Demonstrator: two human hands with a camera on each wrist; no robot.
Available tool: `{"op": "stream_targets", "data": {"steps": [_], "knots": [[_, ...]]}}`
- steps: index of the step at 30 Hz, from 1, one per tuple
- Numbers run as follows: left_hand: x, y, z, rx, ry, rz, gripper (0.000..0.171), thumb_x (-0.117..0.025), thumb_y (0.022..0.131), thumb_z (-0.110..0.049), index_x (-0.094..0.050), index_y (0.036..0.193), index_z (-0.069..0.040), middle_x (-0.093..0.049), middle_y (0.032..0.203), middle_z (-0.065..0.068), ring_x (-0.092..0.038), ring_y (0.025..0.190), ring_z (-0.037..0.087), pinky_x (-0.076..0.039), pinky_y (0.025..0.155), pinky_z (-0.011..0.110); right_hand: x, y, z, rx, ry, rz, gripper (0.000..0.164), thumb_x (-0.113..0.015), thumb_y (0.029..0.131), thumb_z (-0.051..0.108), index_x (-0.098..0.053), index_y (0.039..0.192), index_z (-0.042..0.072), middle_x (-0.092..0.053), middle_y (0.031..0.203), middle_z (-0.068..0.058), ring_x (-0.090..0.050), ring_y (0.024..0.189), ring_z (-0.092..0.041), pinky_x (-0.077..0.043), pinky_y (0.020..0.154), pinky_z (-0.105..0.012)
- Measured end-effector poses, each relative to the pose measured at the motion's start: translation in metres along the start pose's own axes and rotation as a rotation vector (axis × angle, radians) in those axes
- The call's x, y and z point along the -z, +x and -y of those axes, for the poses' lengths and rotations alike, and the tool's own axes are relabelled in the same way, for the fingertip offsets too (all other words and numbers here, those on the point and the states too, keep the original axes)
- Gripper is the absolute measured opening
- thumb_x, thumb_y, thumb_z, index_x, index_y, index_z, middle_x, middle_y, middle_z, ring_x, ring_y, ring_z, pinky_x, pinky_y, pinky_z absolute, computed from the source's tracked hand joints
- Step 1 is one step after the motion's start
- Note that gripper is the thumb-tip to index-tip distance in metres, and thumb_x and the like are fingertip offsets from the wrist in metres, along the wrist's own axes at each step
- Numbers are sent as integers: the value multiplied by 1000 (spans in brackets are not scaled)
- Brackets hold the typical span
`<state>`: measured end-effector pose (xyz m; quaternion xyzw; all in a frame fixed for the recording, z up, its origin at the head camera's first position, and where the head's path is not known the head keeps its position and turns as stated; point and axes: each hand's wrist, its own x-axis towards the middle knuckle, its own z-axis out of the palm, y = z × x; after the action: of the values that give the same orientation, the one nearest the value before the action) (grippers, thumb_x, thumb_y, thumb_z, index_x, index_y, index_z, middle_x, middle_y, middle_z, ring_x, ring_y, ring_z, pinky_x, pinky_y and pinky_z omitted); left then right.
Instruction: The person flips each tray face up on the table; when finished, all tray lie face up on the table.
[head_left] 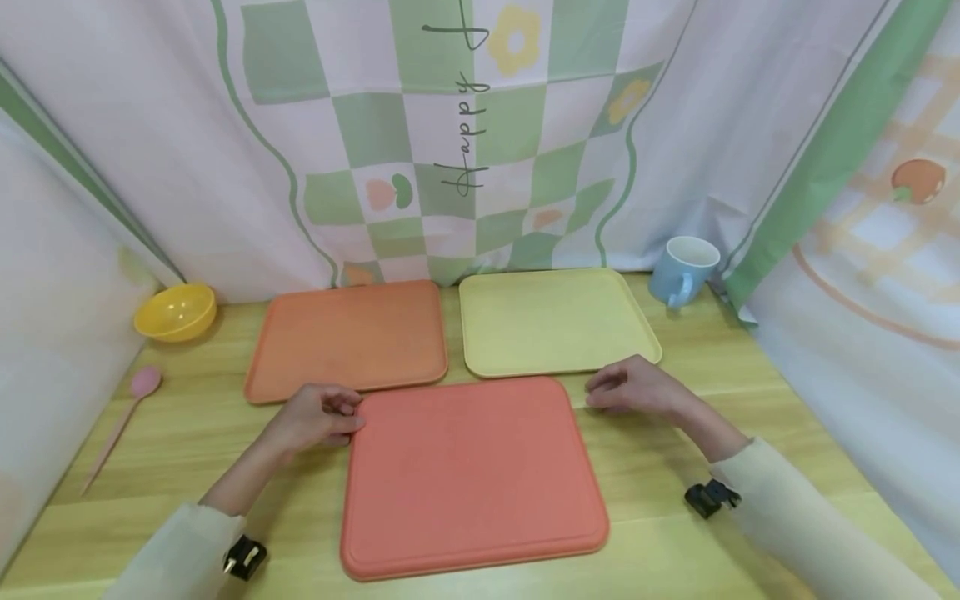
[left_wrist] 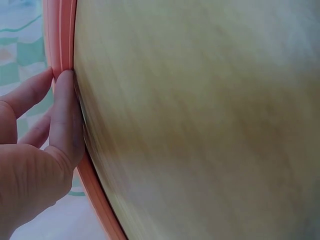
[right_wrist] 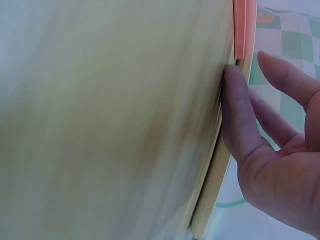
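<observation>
A flat red tray [head_left: 472,475] lies on the wooden table in front of me, with a raised rim. My left hand [head_left: 311,421] is at its far left corner. Thumb and fingers meet the tray's red rim [left_wrist: 60,35] there, the thumb on the upper side, in a light pinch. Off the tray's far right corner, my right hand [head_left: 637,387] hovers low with loosely bent fingers, holding nothing. Its fingertips are close to the table, apart from the red tray and just in front of the yellow tray [head_left: 555,321]. An orange tray [head_left: 348,342] lies beyond the left hand.
A yellow bowl [head_left: 177,312] stands at the far left, and a pink spoon [head_left: 123,425] lies in front of it. At the far right corner is a light blue mug [head_left: 683,271]. Patterned curtains [head_left: 438,125] hang behind the table and along both sides.
</observation>
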<state>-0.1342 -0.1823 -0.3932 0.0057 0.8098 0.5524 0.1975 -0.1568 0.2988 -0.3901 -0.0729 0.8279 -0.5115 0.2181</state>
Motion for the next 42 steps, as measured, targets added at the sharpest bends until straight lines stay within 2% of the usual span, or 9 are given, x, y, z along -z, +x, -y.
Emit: {"op": "stream_targets", "data": {"steps": [11,21,26,30,36,39,42], "knots": [[1,-3,-1,19,-7,4,43,-73,92,-1,-57,131,11,-57,103,15,-66,83,20,-62,73,36,-12,6,12,-66,157,86,44,-72,94,9,-59,126,-18,-73,105,-18,-72,95,-25,-60,85,-38],[-2,-4,-4,2,-6,0,41,-71,94,1,-56,130,12,-55,102,17,-66,83,20,-62,75,36,-20,4,10,-129,242,47,44,-74,93,9,-59,127,-16,-72,101,-11,-72,90,-19,-60,83,-35],[-5,-2,-4,11,1,4,40,-70,94,1,-56,131,11,-55,103,17,-65,84,21,-62,75,36,-19,6,12,-102,183,63,48,-76,92,14,-60,128,-13,-71,104,-13,-71,86,-20,-61,77,-34],[-7,1,-3,8,-4,22,41,-70,95,-1,-55,132,10,-55,105,17,-65,85,21,-62,75,37,-13,4,21,-84,167,62,45,-74,92,11,-59,125,-14,-69,102,-14,-71,86,-22,-62,76,-36],[-12,6,-6,-15,-26,54,40,-68,96,-1,-54,133,10,-54,106,18,-65,87,22,-62,78,37,8,-5,40,-43,252,59,48,-71,96,11,-51,132,-14,-71,104,-10,-71,94,-21,-61,83,-38],[-16,9,-7,-39,-25,64,37,-66,96,2,-55,131,11,-55,105,18,-65,88,21,-61,79,36,18,-11,49,21,316,86,38,-66,99,7,-54,130,-11,-71,107,-8,-71,97,-20,-60,86,-38],[-19,11,-9,-65,-6,65,35,-66,95,4,-57,128,12,-57,104,17,-64,89,22,-61,81,34,25,-14,58,123,424,153,24,-58,101,-2,-62,125,-4,-71,111,-9,-71,100,-20,-60,86,-38]]}}
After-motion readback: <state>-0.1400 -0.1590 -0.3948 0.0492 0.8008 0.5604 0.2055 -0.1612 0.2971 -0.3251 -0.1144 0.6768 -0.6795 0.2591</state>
